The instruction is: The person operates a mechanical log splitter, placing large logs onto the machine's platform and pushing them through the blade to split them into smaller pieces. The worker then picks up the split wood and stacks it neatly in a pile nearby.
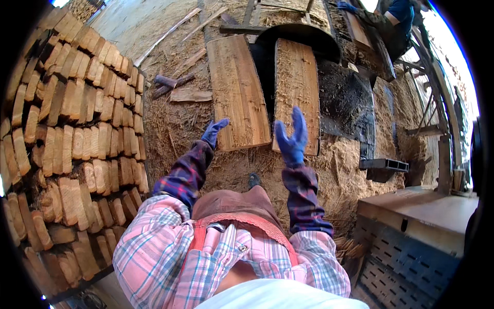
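Pink plaid shirt (154,252) and dark plaid sleeves filled the lower view. Both hands wore blue gloves and were raised, holding nothing. Left hand (213,132) was loosely open, fingers pointing toward the left wooden plank (237,92). Right hand (292,136) had fingers spread, just before the right wooden plank (297,87). Both planks lay side by side on the sawdust-covered ground (175,123). Stacked cut boards (72,129) rose at left. Another person's blue-gloved hand (347,7) showed at top.
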Action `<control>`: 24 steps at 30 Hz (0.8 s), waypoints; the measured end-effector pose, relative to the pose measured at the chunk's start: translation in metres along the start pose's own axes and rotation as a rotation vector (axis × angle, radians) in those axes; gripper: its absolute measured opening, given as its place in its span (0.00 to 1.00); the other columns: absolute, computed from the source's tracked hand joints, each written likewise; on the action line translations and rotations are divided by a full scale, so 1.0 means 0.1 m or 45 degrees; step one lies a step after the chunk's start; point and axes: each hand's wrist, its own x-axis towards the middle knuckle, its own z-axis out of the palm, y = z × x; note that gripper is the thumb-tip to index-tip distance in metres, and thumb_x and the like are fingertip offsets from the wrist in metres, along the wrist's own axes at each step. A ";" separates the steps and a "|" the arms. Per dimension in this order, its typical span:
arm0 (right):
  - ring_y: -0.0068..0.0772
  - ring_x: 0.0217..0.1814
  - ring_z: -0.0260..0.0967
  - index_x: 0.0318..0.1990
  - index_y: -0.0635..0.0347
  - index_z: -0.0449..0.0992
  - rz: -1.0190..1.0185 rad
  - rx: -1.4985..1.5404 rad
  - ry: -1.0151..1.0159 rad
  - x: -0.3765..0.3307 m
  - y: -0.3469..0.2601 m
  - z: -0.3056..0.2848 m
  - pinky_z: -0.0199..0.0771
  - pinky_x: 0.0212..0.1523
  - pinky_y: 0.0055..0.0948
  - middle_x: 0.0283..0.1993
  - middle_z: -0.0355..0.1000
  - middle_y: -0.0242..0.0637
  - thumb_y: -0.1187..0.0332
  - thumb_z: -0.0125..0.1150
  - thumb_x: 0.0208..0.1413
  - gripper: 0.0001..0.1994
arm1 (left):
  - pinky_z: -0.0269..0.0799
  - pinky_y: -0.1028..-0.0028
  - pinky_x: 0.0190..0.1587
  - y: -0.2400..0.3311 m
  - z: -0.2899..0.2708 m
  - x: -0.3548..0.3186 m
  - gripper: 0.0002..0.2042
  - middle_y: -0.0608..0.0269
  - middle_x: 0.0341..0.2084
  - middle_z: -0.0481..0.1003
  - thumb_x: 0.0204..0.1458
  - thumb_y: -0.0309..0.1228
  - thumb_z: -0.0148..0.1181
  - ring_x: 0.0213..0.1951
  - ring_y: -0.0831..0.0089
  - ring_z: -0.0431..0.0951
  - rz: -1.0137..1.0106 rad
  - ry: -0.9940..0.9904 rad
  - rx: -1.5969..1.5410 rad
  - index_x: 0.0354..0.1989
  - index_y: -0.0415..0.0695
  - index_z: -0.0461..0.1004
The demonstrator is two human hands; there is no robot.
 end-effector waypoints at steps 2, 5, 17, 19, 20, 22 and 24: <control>0.44 0.62 0.57 0.59 0.70 0.58 0.282 0.121 -0.236 0.15 -0.02 0.32 0.58 0.61 0.35 0.60 0.58 0.50 0.60 0.65 0.47 0.34 | 0.71 0.71 0.49 0.60 0.25 -0.33 0.23 0.58 0.41 0.75 0.48 0.37 0.62 0.44 0.68 0.75 -0.197 -0.079 -0.193 0.49 0.37 0.68; 0.42 0.61 0.57 0.59 0.68 0.59 0.729 0.959 -0.602 0.17 -0.13 1.04 0.57 0.60 0.35 0.60 0.58 0.47 0.57 0.60 0.51 0.32 | 0.70 0.72 0.48 1.23 -0.12 -0.82 0.26 0.55 0.39 0.74 0.43 0.32 0.66 0.42 0.68 0.76 0.078 -0.178 0.059 0.50 0.33 0.66; 0.21 0.24 0.63 0.58 0.53 0.63 0.663 1.770 -2.153 0.01 -3.72 2.78 0.62 0.21 0.18 0.33 0.72 0.35 0.44 0.37 0.60 0.28 | 0.63 0.69 0.57 2.39 -0.68 -5.06 0.39 0.48 0.54 0.65 0.42 0.32 0.63 0.54 0.60 0.68 1.036 1.133 1.293 0.64 0.42 0.51; 0.57 0.61 0.57 0.58 0.67 0.61 -1.517 1.336 -0.651 0.26 -5.05 2.46 0.63 0.57 0.42 0.54 0.63 0.61 0.87 0.46 0.44 0.27 | 0.63 0.67 0.57 2.74 -0.76 -5.55 0.34 0.50 0.55 0.65 0.45 0.33 0.62 0.55 0.62 0.67 1.221 1.256 0.721 0.61 0.41 0.56; 0.53 0.60 0.59 0.57 0.67 0.62 -1.682 1.501 -0.391 0.33 -5.54 2.23 0.62 0.58 0.40 0.53 0.64 0.55 0.87 0.49 0.45 0.27 | 0.63 0.66 0.57 3.02 -0.86 -5.76 0.31 0.50 0.55 0.65 0.46 0.35 0.60 0.56 0.62 0.67 1.256 1.309 0.521 0.59 0.40 0.59; 0.36 0.56 0.63 0.59 0.64 0.60 -1.320 2.102 -0.985 0.48 -6.13 1.47 0.65 0.54 0.31 0.55 0.64 0.45 0.71 0.50 0.58 0.21 | 0.64 0.66 0.56 3.65 -1.04 -6.00 0.28 0.52 0.53 0.66 0.48 0.35 0.59 0.54 0.63 0.68 1.475 1.328 0.508 0.58 0.40 0.61; 0.32 0.53 0.63 0.53 0.62 0.66 -0.976 2.707 -1.538 0.40 -6.11 1.19 0.63 0.54 0.31 0.50 0.68 0.37 0.70 0.66 0.47 0.25 | 0.65 0.66 0.55 4.31 -1.33 -6.09 0.26 0.54 0.51 0.67 0.49 0.35 0.58 0.52 0.64 0.68 1.644 1.297 0.621 0.56 0.40 0.62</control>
